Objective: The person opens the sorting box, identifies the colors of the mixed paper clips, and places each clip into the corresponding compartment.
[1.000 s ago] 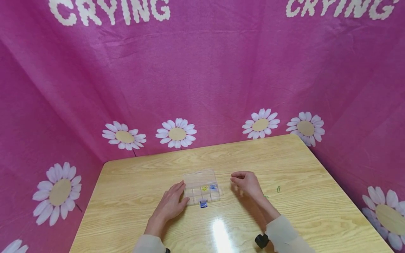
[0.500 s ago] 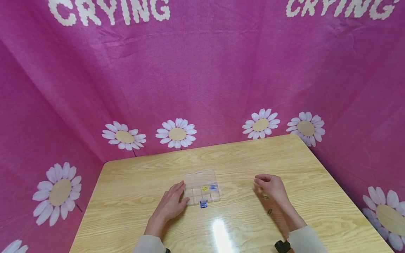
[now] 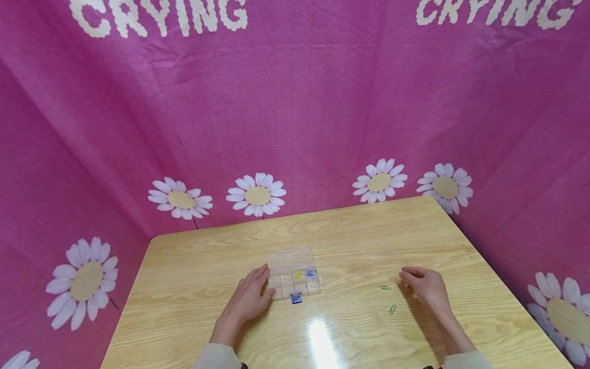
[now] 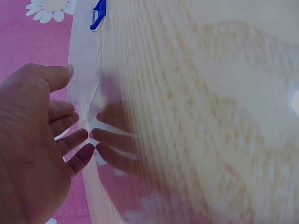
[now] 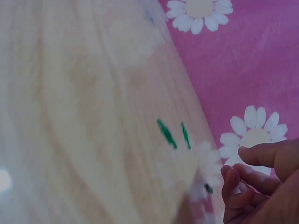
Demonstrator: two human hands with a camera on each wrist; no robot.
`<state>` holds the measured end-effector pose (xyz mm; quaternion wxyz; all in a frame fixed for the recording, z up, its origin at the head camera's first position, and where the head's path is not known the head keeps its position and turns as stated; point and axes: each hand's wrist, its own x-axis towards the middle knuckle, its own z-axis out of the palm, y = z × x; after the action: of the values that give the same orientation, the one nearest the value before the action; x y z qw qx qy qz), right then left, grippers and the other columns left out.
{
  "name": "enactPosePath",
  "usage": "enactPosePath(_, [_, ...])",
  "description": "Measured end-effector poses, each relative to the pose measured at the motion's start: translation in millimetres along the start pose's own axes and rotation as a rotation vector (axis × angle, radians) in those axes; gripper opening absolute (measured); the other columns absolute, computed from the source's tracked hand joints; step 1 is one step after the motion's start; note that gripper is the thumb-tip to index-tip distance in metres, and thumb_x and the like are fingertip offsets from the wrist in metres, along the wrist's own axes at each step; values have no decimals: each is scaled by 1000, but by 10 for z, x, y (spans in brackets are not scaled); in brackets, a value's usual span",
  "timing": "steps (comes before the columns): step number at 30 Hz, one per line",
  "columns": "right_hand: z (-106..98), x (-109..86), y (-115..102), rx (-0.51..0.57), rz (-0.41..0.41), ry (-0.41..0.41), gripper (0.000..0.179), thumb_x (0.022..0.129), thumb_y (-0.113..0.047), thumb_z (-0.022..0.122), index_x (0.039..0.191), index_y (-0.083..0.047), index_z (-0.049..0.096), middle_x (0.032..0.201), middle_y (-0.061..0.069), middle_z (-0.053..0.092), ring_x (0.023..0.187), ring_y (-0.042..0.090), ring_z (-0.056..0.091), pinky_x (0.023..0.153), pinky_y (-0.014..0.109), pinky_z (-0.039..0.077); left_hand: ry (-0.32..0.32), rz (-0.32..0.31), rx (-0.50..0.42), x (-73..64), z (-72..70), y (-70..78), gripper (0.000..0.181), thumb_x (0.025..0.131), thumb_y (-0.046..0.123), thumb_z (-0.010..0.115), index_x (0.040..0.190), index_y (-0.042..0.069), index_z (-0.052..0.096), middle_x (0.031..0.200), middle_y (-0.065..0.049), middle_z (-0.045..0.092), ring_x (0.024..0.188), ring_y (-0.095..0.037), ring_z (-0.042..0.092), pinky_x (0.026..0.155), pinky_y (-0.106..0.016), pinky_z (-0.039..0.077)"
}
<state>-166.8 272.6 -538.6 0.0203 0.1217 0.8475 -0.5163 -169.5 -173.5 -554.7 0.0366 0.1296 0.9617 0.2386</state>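
A clear plastic compartment box [image 3: 287,293] lies on the table with its transparent lid [image 3: 290,260] raised at the back. Yellow pieces [image 3: 298,274] fill one compartment and blue pieces [image 3: 311,273] another. My left hand [image 3: 249,297] rests against the box's left side, fingers loosely extended; in the left wrist view its thumb touches the box wall. My right hand [image 3: 426,289] is low over the table at the right, thumb and fingers slightly apart. Two green paper clips, one clip [image 3: 384,287] and another clip [image 3: 392,309], lie left of it. A third small green thing [image 5: 208,188] is close to its fingertips.
The box has a blue latch [image 3: 296,298] at its front. A wooden table [image 3: 207,256] carries everything, and a pink daisy-print cloth [image 3: 313,128] hangs behind and at both sides of it.
My right hand has moved right, away from the box, past the two green paper clips, which now show uncovered. The left hand and the box have stayed in place.
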Motion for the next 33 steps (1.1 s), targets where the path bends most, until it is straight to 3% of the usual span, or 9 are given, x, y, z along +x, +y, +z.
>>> enactPosePath(5, [-62,-24,104,-33,33,19,39,99,-15,69,123,15,66,87,9,74,71,11,60,57,24,48,-3,-8,-2,-4,-5,2,62,101,29,65,151,-3,48,160,-15,43,147,-35,38,116,-59,32])
enactPosePath(8, [-78,-26,147,-109,23,34,36,97,-16,70,118,14,70,94,15,76,77,11,62,61,24,49,-3,-7,-3,-6,-4,4,62,101,29,65,151,-3,48,160,-15,43,148,-35,38,117,-58,32])
enactPosePath(10, [-78,-26,167,-163,10,44,35,96,-16,70,115,13,71,102,20,76,85,20,67,66,26,50,-2,-6,-4,-6,-3,6,62,101,29,65,151,-3,48,160,-15,43,147,-35,38,117,-58,32])
enactPosePath(14, [-51,-17,178,-222,-10,48,33,95,-16,70,114,11,73,111,26,73,106,42,66,81,41,55,-4,-8,-9,-5,-4,12,62,101,28,65,151,-4,48,160,-15,43,148,-35,38,117,-57,32])
enactPosePath(19, [4,22,169,-273,-41,62,29,94,-13,68,111,9,75,114,27,72,114,47,63,92,54,51,-5,-14,-14,-3,-4,12,62,101,29,65,152,-3,48,160,-14,42,148,-35,37,117,-58,31])
enactPosePath(33, [144,106,53,-326,-23,122,30,94,-17,71,112,6,74,111,24,73,101,43,67,73,48,54,-17,-24,-7,3,3,10,63,101,30,65,152,-2,47,161,-14,42,148,-35,37,118,-58,31])
